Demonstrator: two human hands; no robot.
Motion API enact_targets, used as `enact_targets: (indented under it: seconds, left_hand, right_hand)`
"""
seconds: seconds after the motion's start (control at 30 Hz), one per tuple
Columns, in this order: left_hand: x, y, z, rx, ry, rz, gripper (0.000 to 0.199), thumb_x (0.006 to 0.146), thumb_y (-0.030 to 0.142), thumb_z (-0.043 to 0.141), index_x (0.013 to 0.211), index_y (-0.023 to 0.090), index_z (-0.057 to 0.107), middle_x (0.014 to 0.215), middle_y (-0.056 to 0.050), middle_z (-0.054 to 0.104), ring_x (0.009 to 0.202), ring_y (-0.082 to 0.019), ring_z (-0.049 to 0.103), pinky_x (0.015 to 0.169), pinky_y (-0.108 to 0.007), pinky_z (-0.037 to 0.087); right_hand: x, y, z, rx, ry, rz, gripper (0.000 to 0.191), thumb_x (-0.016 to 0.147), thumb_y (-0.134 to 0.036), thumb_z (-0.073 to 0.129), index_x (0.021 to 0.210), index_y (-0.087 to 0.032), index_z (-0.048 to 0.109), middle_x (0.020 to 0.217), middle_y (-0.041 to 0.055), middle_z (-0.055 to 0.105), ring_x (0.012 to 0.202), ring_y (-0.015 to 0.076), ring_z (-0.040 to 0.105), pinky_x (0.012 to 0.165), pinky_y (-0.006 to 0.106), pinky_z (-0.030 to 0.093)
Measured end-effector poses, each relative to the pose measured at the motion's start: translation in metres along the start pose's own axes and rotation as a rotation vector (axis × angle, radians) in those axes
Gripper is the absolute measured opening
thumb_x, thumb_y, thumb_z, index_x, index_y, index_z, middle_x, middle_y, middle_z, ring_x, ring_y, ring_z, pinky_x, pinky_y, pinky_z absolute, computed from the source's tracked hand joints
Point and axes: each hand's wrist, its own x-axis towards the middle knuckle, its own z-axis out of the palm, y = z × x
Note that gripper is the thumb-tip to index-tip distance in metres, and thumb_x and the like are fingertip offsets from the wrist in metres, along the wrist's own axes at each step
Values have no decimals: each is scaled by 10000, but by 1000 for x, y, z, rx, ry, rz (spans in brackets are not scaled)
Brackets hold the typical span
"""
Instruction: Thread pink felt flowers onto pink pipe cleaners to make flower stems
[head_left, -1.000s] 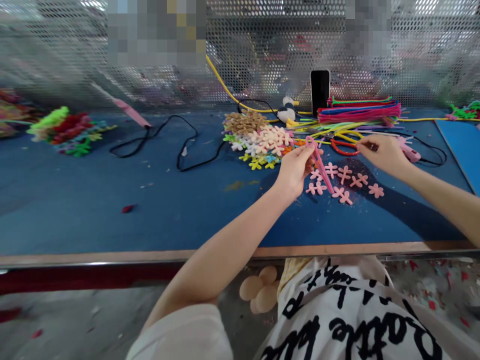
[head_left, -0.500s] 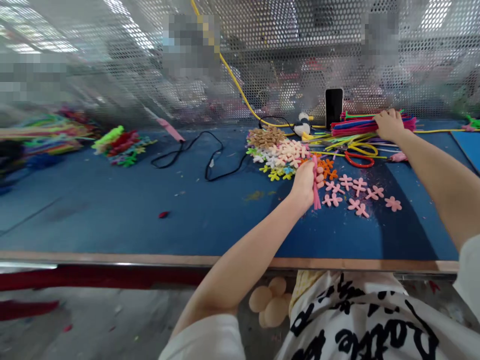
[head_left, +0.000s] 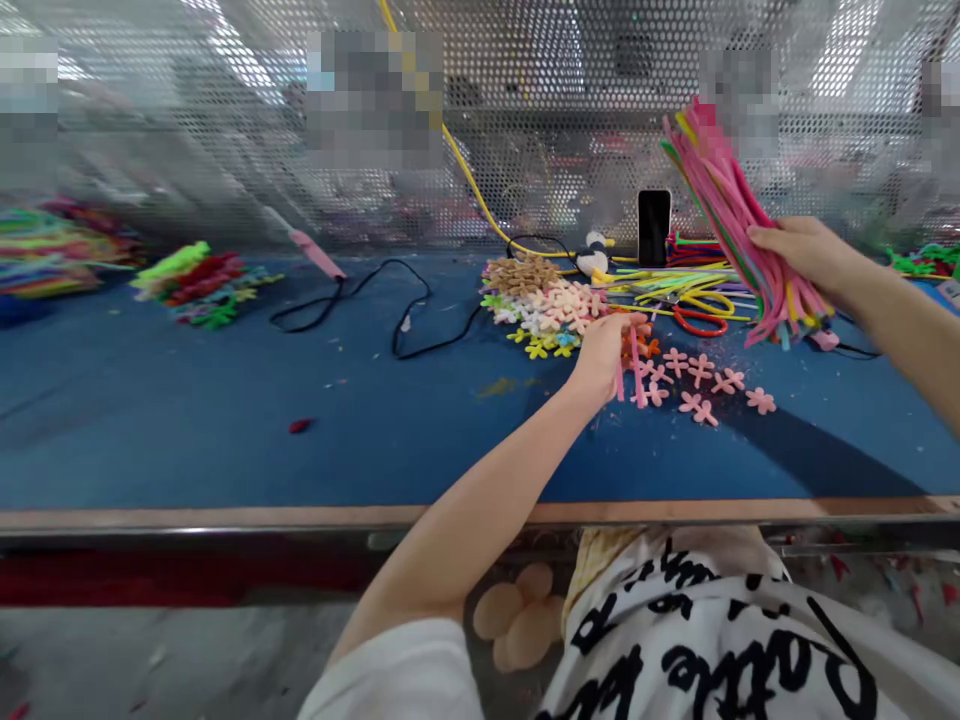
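My right hand (head_left: 806, 258) grips a thick bundle of pipe cleaners (head_left: 731, 200), mostly pink with some yellow, green and blue, tilted and raised above the table. In my left hand (head_left: 604, 352) are a few short pink pipe cleaners (head_left: 637, 368), their ends hanging below the closed fingers. Several pink flower shapes (head_left: 701, 370) bent from pipe cleaner lie loose to the right of that hand. Just behind it is a pile of flower shapes in cream (head_left: 574, 302), brown (head_left: 521, 275), white, yellow and green. Orange ones are partly hidden by the left hand.
A phone (head_left: 654, 226) leans on the perforated metal screen (head_left: 525, 130). Red-handled scissors (head_left: 701, 322) lie among loose yellow pipe cleaners. A pink tool (head_left: 319, 255) with a black cord (head_left: 401, 350) is at left, near colourful pipe cleaner piles (head_left: 206, 285). The blue table (head_left: 420, 440) has a front edge strip.
My right hand has lifted the bundle of pipe cleaners off the back of the table, tilting it up. My left hand stays nearly in place with the pink pieces. The view has shifted slightly.
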Motion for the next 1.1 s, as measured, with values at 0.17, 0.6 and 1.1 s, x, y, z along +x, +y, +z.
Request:
enact_targets:
  seconds: [0.17,0.6,1.1]
  left_hand:
    - [15,-17,-4,233,-118,200,182,866,210,570,907,172,743,936,-78,766,862,-189,713,745,-290,548]
    - [9,-17,-9,464,123,869,146,943,335,683,1020,215,713,1077,-74,730,896,-157,657,828,-258,497]
    - [52,0,-30,187,377,539,175,991,155,519,824,203,536,853,-14,607,813,-128,584,845,-257,460]
  right_hand:
    - [-72,8,29,333,-152,201,281,930,-454,733,885,-179,766,828,50,790,638,179,691,576,275,571]
    - [-117,25,45,56,-480,-24,607,751,-505,870,1255,-203,721,1199,76,796,1095,337,745,1004,490,591]
    - [-133,14,34,346,-678,181,353,726,-386,862,1020,-218,761,933,12,817,809,236,760,746,338,633]
